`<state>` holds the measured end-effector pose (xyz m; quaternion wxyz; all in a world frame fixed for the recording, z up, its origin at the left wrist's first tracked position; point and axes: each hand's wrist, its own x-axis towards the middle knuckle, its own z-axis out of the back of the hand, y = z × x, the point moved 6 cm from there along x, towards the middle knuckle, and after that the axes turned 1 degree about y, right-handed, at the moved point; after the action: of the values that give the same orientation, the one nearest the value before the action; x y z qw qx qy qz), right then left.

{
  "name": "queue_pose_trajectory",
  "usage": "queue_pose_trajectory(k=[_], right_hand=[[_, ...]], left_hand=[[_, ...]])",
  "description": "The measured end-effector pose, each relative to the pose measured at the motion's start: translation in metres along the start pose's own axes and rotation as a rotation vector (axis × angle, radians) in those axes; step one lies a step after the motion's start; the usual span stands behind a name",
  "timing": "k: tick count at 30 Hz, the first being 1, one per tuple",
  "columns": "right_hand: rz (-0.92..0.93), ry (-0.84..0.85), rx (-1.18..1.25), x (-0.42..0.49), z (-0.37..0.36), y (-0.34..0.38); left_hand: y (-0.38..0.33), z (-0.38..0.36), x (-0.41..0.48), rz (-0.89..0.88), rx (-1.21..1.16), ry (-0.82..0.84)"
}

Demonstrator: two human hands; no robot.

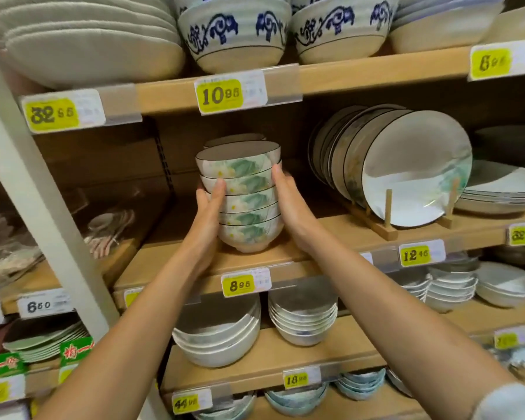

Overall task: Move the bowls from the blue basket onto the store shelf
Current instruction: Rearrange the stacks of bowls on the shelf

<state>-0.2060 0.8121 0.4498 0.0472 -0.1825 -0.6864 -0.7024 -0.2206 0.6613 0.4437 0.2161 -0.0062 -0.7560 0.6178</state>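
A stack of several white bowls with a green leaf pattern and dark rims (pixel 245 195) stands on the wooden middle shelf (pixel 170 265). My left hand (pixel 208 213) presses flat against the stack's left side, fingers straight and pointing up. On the stack's right side my right hand (pixel 288 201) presses in the same way. Behind the stack, another bowl of the same kind (pixel 235 139) shows its rim. The blue basket is out of view.
Matching plates (pixel 406 168) stand upright in a wooden rack to the right of the stack. Large bowls (pixel 234 34) fill the shelf above, close over the stack. Lower shelves hold white bowls (pixel 219 341). A white upright post (pixel 43 207) stands on the left.
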Motion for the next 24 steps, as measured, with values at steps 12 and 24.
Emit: queue_pose_trajectory(k=[12,24], right_hand=[[0.000,-0.045,-0.028,-0.006,0.046,0.000],[0.008,-0.044,0.005,-0.016,0.091,0.003]], left_hand=[[0.009,-0.045,0.006,-0.024,-0.046,0.133],[0.021,-0.088,0.014,-0.018,-0.013,0.128]])
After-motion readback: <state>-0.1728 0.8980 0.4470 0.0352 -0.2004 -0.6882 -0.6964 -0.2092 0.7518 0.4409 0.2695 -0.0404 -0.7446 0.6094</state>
